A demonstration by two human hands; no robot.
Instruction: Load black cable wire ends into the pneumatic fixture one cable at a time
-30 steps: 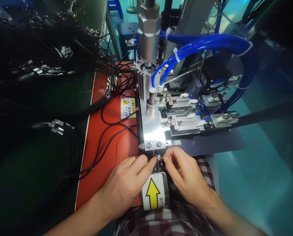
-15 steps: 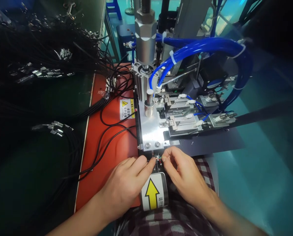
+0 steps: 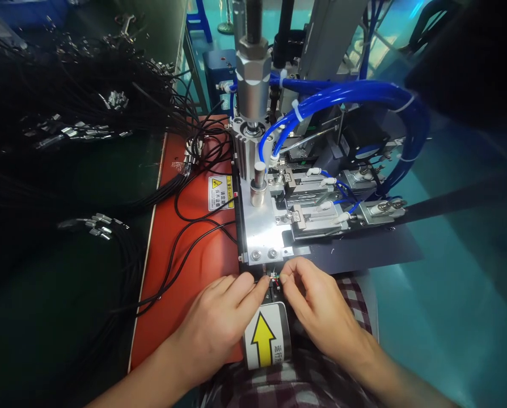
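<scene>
My left hand (image 3: 222, 320) rests on the orange mat, its fingertips pinching a black cable end at the small black fixture (image 3: 274, 290) in front of the machine. My right hand (image 3: 317, 303) meets it from the right, its thumb and forefinger pinched on the fine coloured wires (image 3: 274, 277) of that cable end. Both sit just below the metal plate (image 3: 264, 226) of the pneumatic press. A yellow arrow label (image 3: 265, 339) lies between my wrists and points toward the machine.
A pneumatic cylinder (image 3: 250, 85) with blue air hoses (image 3: 355, 90) stands behind the plate. Black cables (image 3: 181, 238) loop across the orange mat (image 3: 181, 272). Bundles of cables with metal connectors (image 3: 98, 224) lie at left on the dark green bench.
The view has shifted slightly. Both hands stay pinched at the cable end by the fixture, with only tiny finger movement.
</scene>
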